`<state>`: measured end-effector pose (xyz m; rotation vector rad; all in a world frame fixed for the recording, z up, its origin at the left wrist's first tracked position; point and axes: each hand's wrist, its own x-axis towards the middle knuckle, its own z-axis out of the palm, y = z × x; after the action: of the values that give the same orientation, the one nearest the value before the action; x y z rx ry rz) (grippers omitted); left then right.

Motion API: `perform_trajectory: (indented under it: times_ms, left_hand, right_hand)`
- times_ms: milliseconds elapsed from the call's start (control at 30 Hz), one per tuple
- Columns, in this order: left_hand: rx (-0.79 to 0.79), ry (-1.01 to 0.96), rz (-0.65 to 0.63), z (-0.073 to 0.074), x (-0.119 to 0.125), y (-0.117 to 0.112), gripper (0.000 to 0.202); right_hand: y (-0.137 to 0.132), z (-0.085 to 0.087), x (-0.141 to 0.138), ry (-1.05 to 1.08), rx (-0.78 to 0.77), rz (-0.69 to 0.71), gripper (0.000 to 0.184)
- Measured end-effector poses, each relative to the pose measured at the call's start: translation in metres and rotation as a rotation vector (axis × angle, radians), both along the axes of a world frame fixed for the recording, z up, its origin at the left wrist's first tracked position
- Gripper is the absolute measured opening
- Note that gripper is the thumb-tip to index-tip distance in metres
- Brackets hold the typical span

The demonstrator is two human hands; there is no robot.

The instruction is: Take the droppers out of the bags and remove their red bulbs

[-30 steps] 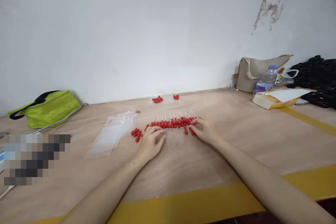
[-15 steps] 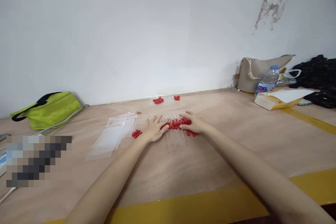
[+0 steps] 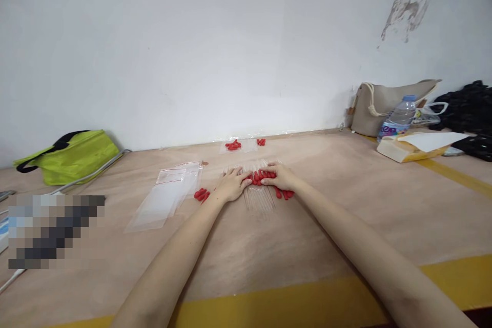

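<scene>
Across the brown-covered tabletop [image 3: 238,251] in the head view, a left-to-right row of red rounded bulbs [image 3: 256,179] is lying between the bare left hand [image 3: 231,185] and bare right hand [image 3: 283,177], neither nearer. Both are cupping its ends with bent fingers; whether they are gripping, I cannot tell. Thin clear stems [image 3: 258,200] are jutting from its near side.

Red bulbs [image 3: 256,178] between left fingers [image 3: 246,183] and right fingers [image 3: 269,181]

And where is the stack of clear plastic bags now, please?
In the head view, the stack of clear plastic bags lies left of centre on the table, just left of the pile of red pieces near the left hand.
</scene>
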<state>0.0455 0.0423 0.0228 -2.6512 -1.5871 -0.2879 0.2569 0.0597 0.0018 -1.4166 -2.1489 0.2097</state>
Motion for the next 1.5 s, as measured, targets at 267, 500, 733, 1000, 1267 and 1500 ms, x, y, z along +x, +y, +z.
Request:
perform_trajectory:
  times_ms: [267,500,733,1000,1267,1500]
  left_hand:
    - [0.187,-0.084,0.025,0.001,0.001,-0.012,0.041]
    - [0.163,-0.189,-0.210,0.004,0.002,-0.075,0.038]
    - [-0.134,-0.182,-0.175,-0.008,-0.009,-0.097,0.059]
    - [-0.134,-0.266,-0.172,-0.008,-0.009,-0.091,0.068]
    - [-0.007,-0.310,-0.191,-0.012,0.001,-0.089,0.051]
    - [0.226,-0.223,0.297,0.024,-0.038,-0.046,0.028]
  right_hand:
    - [-0.010,0.009,0.003,0.028,-0.002,-0.053,0.045]
    - [-0.062,0.029,0.020,-0.035,0.101,0.191,0.043]
    - [-0.094,0.023,0.025,-0.274,0.208,0.397,0.063]
    - [-0.090,0.013,0.009,-0.289,0.304,0.350,0.044]
    - [-0.074,0.022,0.009,-0.029,0.193,0.227,0.029]
    - [-0.052,0.027,0.004,0.264,-0.069,-0.017,0.029]
